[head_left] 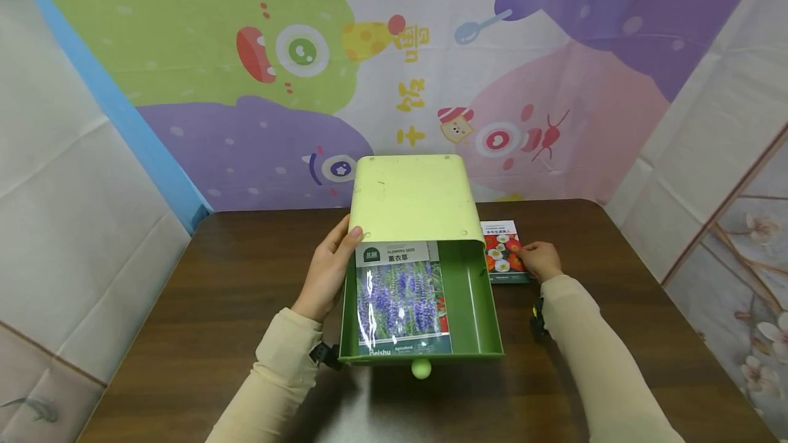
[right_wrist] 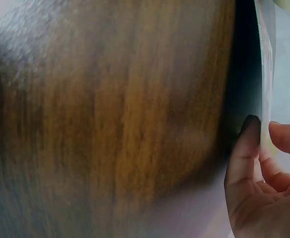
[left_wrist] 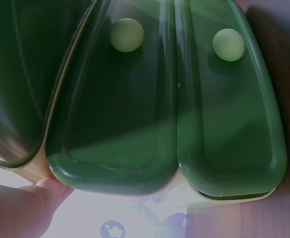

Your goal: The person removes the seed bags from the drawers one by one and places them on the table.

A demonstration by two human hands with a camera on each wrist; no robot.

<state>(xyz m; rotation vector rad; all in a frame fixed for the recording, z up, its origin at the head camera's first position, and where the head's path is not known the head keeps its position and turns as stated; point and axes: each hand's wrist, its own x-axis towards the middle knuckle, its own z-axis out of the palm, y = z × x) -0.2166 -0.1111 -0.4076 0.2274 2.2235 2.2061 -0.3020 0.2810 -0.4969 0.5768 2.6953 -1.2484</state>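
Brown wood-grain table is backed by a cartoon-printed cloth. On it a pale-green cabinet is set, its green top drawer pulled out and a purple-flower seed packet laid inside. Right of the cabinet, a red-flower seed packet is pinched at its right edge by the right hand, between thumb and fingertips; most of it is extended beyond them, toward the cabinet. The cabinet's left side is touched by the left hand, its thumb set at the top front corner; whether its partly hidden fingers are spread or pressed together cannot be told.
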